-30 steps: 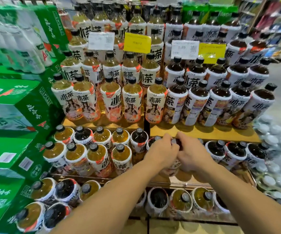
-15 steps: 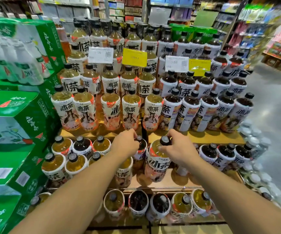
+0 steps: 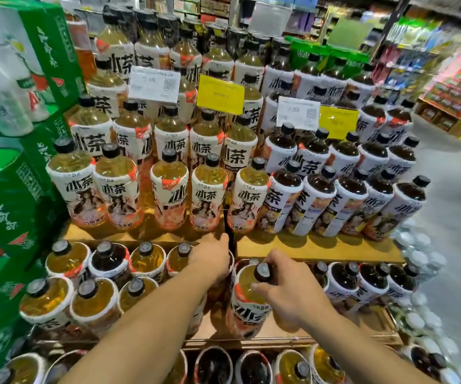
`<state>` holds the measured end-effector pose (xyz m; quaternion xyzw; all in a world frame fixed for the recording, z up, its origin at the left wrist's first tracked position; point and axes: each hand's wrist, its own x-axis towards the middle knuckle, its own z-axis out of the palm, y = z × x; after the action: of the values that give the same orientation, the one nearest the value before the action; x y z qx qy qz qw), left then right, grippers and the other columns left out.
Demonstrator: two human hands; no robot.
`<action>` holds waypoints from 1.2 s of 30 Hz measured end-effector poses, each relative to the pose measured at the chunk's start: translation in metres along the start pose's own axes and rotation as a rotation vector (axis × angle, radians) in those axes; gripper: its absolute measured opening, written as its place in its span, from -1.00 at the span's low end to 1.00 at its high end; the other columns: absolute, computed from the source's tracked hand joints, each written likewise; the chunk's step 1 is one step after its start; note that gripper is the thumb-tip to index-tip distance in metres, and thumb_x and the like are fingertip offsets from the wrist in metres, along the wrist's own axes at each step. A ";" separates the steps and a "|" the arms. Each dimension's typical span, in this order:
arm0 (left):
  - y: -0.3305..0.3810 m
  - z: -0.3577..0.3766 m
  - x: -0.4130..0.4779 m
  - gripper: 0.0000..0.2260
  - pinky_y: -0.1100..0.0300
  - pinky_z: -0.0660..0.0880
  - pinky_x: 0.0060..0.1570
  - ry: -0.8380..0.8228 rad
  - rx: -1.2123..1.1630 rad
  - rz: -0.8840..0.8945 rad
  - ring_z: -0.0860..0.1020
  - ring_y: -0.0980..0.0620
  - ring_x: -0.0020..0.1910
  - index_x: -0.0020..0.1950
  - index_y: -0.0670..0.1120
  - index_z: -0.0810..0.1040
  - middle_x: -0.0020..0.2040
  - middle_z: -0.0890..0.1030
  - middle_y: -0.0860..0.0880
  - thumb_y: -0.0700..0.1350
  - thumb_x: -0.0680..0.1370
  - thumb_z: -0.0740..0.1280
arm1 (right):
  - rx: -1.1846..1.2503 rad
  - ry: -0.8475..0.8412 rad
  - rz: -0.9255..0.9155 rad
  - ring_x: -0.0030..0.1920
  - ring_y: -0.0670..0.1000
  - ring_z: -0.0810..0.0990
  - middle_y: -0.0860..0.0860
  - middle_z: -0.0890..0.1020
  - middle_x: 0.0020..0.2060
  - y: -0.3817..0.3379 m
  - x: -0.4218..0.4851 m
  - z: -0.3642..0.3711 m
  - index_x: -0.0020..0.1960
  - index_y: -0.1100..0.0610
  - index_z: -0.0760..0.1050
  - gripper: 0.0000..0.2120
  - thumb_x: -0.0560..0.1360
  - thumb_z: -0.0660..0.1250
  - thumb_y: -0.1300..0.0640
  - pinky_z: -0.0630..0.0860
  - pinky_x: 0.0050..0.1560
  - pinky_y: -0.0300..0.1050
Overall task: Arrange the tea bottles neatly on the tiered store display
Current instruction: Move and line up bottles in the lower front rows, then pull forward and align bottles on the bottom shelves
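Upper tiers look tidy. On the middle shelf (image 3: 320, 249), the right hand (image 3: 293, 292) grips a light tea bottle (image 3: 247, 300) by its neck; the left hand (image 3: 210, 259) covers a neighbouring bottle, grip unclear. A gap remains there.

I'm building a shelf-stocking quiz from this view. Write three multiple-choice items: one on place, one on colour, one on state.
1. Where do the green cartons stand?
A. left of the display
B. right of it
C. behind the yellow tags

2. What colour is the tea in the bottle under the right hand?
A. dark brown
B. light amber
C. clear

3. That bottle is:
A. uncapped
B. lying flat
C. capped

A: cartons fill the left edge.
B: its liquid shows golden.
C: a black cap sits on its neck.
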<state>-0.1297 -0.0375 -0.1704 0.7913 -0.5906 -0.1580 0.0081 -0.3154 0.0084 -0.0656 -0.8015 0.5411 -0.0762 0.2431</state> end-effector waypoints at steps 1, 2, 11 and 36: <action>0.000 0.001 0.000 -0.71 -0.14 0.58 -0.08 0.003 -0.004 0.003 0.56 -0.25 0.03 0.22 -0.08 0.30 0.15 0.47 -0.22 -0.08 0.55 0.28 | 0.008 -0.005 0.000 -0.28 -0.12 0.51 -0.10 0.56 -0.27 -0.001 0.002 0.001 -0.04 -0.02 0.36 -0.69 0.48 0.48 -0.08 0.34 -0.38 -0.22; 0.000 -0.001 -0.002 -0.73 -0.13 0.59 -0.10 0.003 -0.009 0.009 0.57 -0.25 0.01 0.17 -0.09 0.31 0.13 0.49 -0.21 -0.09 0.54 0.29 | 0.011 -0.009 -0.006 -0.28 -0.11 0.52 -0.10 0.57 -0.27 -0.002 0.003 0.003 -0.04 -0.02 0.36 -0.69 0.47 0.48 -0.08 0.36 -0.38 -0.21; 0.001 -0.038 -0.043 -0.74 0.00 0.45 -0.20 0.194 -0.068 0.078 0.60 -0.22 0.00 0.11 -0.11 0.31 0.02 0.60 -0.15 0.06 0.59 0.22 | 0.053 -0.031 -0.021 -0.23 -0.07 0.54 -0.08 0.58 -0.21 -0.012 0.000 0.012 0.00 0.01 0.38 -0.70 0.48 0.47 -0.06 0.40 -0.34 -0.17; -0.011 -0.181 -0.125 -0.72 0.11 0.37 -0.43 0.505 0.046 0.107 0.45 0.01 -0.39 -0.04 -0.07 0.34 -0.34 0.47 0.00 0.14 0.54 0.24 | 0.090 -0.042 -0.030 -0.20 0.03 0.56 0.04 0.56 -0.15 -0.035 0.071 0.076 0.17 0.12 0.28 -0.73 0.58 0.33 0.13 0.50 -0.30 -0.04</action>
<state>-0.1044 0.0515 0.0298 0.7732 -0.6145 0.0587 0.1454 -0.2289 -0.0220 -0.1248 -0.7993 0.5196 -0.0872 0.2891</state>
